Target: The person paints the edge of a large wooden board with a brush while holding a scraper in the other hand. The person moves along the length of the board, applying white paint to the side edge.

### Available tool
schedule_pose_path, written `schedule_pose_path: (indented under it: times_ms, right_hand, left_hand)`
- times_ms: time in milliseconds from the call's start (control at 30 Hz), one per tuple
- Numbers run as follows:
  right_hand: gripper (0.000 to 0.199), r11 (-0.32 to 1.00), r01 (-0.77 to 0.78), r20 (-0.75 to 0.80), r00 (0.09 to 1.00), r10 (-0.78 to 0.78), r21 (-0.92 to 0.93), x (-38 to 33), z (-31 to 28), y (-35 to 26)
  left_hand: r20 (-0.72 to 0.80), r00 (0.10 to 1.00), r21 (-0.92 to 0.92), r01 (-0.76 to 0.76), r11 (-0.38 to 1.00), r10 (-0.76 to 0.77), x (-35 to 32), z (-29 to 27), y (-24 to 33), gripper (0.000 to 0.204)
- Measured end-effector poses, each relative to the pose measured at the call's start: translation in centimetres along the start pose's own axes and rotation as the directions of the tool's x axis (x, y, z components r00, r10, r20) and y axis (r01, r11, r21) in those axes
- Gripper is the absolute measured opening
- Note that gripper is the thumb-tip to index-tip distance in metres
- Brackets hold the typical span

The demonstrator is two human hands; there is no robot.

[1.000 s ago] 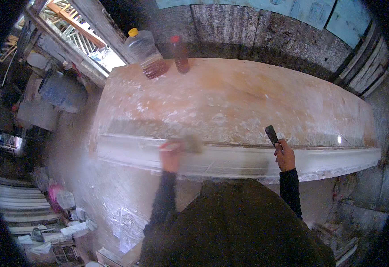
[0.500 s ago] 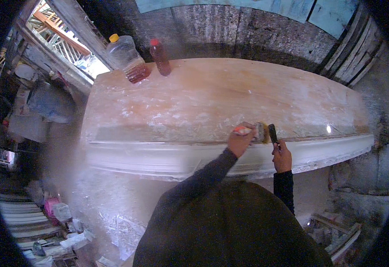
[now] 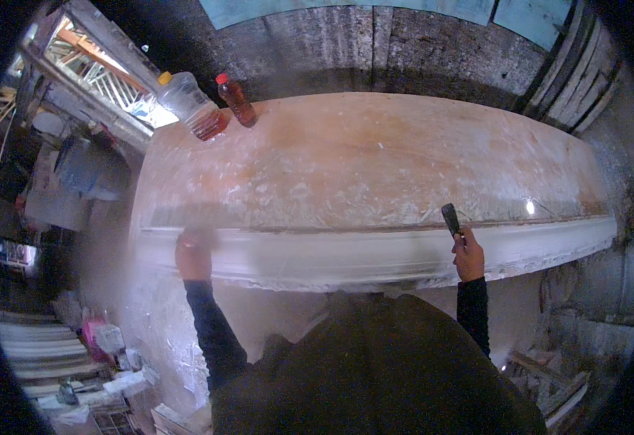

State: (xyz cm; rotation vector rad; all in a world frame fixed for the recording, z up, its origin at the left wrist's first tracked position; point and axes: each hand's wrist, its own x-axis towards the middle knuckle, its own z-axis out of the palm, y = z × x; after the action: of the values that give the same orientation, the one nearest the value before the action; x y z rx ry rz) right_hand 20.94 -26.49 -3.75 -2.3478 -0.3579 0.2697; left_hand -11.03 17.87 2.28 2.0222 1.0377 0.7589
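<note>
Dark tool (image 3: 449, 217) and white moulding (image 3: 346, 257) at the tabletop's (image 3: 404, 138) near edge

We see the right hand (image 3: 469, 255) in front of the moulding's right half, its grip closed around the dark tool. The tool's blunt end sticks up past the fingers and leans slightly left. The left hand (image 3: 194, 255) is well apart from it, near the moulding's left end. It is blurred, so we cannot tell how far its grip is closed or what it has hold of. The moulding, white and ridged, runs lengthwise along the near edge of the brown tabletop. Pale flakes (image 3: 310, 199) lie scattered over the wood, thickest toward that edge.

At the far left corner we find a clear jug (image 3: 194, 109) with a yellow cap and reddish liquid low inside; just beside it stands a smaller bottle (image 3: 236, 100), red-capped and filled with reddish-brown liquid. Behind the tabletop we see a grey, stained wall (image 3: 317, 51). At lower left, we make out a pink object (image 3: 93, 337) near long pale strips (image 3: 38, 355).
</note>
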Motion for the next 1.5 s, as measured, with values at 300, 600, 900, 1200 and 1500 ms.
schedule_pose_path:
  times_ms: [300, 600, 900, 1200, 1500]
  right_hand:
    - [0.017, 0.997, 0.061, 0.169, 0.984, -0.054, -0.038, 1.4, -1.8, -1.5]
    - [0.017, 0.984, 0.157, 0.025, 0.988, -0.155, -0.081, 2.1, -4.4, 5.0]
    - [0.017, 0.993, 0.112, 0.04, 0.993, -0.111, -0.027, 1.7, -5.8, 7.0]
    - [0.014, 0.99, -0.072, -0.076, 0.994, 0.081, 0.123, 0.4, -10.0, 6.9]
    - [0.014, 0.99, -0.112, -0.118, 0.986, 0.121, 0.083, -1.4, -9.8, 10.6]
  left_hand:
    - [0.625, 0.781, -0.544, 0.441, 0.713, -0.006, -11.5, 24.1, 14.1, 0.013]
    - [0.136, 0.973, -0.05, 0.195, 0.979, -0.187, -11.5, 3.9, -2.4, 0.012]
    - [0.088, 0.994, -0.082, 0.078, 0.994, -0.071, -11.3, 11.9, 4.9, 0.019]
    - [0.664, 0.735, -0.284, 0.08, 0.956, 0.136, -19.1, 36.9, 21.1, 0.014]
    - [0.206, 0.978, -0.016, 0.032, 0.999, -0.028, -12.8, 7.3, -1.4, 0.016]
